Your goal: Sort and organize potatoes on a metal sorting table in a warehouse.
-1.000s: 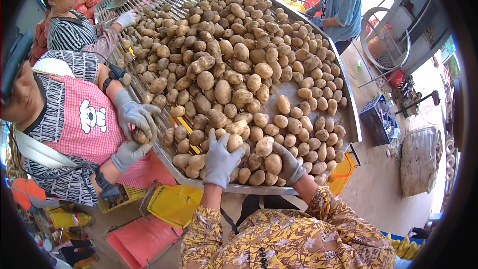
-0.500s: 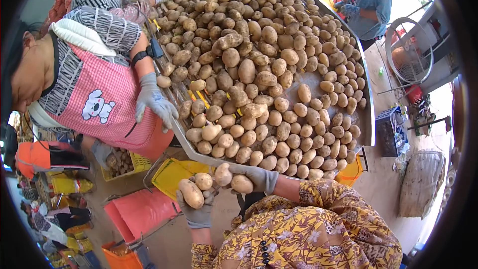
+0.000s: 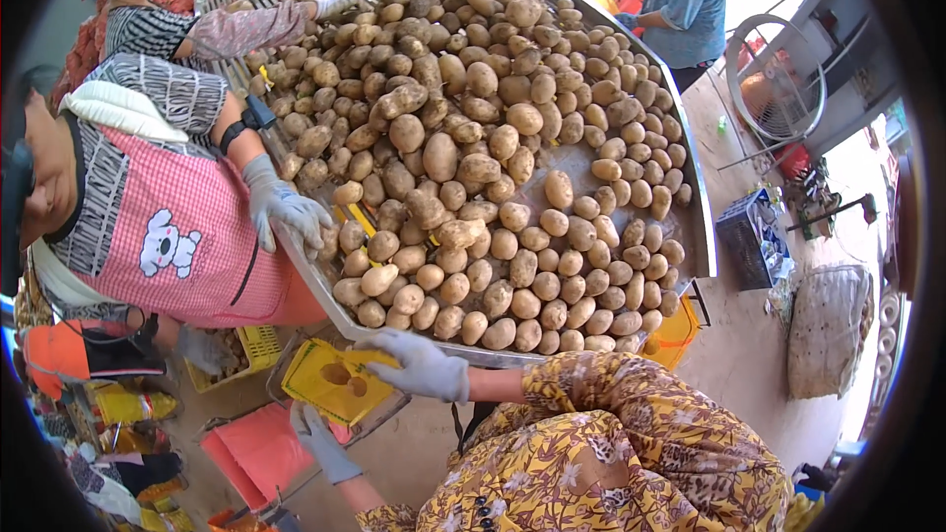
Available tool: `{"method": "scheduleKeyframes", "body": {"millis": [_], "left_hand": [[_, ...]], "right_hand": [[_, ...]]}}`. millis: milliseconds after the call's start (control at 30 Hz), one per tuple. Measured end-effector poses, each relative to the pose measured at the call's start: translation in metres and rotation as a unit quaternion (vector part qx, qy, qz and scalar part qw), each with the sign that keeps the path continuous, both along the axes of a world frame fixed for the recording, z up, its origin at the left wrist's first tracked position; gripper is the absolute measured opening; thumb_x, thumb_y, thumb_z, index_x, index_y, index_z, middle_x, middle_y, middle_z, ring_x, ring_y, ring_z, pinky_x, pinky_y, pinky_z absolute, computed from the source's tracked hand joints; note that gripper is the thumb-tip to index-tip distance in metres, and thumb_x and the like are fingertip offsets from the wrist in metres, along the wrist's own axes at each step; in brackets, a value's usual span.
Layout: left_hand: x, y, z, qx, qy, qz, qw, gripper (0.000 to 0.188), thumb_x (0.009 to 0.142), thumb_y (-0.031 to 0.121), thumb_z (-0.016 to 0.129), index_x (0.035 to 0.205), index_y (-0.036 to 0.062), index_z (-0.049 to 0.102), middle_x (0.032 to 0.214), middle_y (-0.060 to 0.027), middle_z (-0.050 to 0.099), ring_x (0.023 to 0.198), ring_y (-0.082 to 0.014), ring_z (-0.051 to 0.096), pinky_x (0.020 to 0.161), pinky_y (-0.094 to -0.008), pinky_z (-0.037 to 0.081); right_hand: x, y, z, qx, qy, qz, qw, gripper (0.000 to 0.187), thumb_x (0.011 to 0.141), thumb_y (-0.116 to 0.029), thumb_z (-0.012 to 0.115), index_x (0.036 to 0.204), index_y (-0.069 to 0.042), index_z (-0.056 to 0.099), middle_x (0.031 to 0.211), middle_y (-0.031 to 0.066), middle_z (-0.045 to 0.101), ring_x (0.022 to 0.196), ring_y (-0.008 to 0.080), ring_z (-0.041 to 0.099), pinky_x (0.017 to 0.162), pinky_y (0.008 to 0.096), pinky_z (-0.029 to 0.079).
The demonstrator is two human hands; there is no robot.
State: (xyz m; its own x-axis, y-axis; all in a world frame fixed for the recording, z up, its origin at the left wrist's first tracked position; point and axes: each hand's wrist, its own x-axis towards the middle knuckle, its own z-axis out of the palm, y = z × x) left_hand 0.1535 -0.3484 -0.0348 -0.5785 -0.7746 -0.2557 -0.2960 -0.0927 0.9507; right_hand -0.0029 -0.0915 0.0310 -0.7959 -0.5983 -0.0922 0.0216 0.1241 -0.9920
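Note:
A yellow bag (image 3: 307,382) hangs in a metal frame at the front edge of the sorting table, with blurred potatoes (image 3: 357,386) at its mouth. My right hand (image 3: 422,365), in a grey glove, reaches over the bag's right side with fingers stretched out and nothing in them. My gloved left hand (image 3: 321,441) is below the bag, beside a red bag (image 3: 258,458); its fingers are extended and hold nothing. The heap of potatoes (image 3: 443,163) covers much of the metal table (image 3: 717,258) beyond my hands.
A co-worker in a pink checked apron (image 3: 187,227) stands at the left, one gloved hand (image 3: 286,212) by the table edge. Other people work at the far side. A yellow crate (image 3: 258,350) is at left; a fan (image 3: 777,79) and a dark crate (image 3: 751,241) are at right.
Both my hands have moved left and let go of the potatoes they held, which now show at the yellow bag's mouth. The whole view has shifted slightly.

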Motion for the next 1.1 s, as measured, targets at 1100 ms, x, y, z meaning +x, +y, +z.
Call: {"method": "scheduleKeyframes", "body": {"millis": [1100], "left_hand": [[-0.473,0.400,0.047,-0.558,0.035,-0.582,0.591,0.075,0.088,0.027,0.082,0.150,0.0027,0.047,0.132,-0.0225,0.064,0.124,-0.0389,0.062,0.106,-0.0458,0.051]], "right_hand": [[-0.183,0.283,-0.015,0.458,0.010,-0.256,0.851,0.041,0.082,-0.037,0.076,0.105,-0.004,0.072,0.101,0.0197,0.076,0.096,0.0374,0.075,0.086,0.0467,0.059]]}}
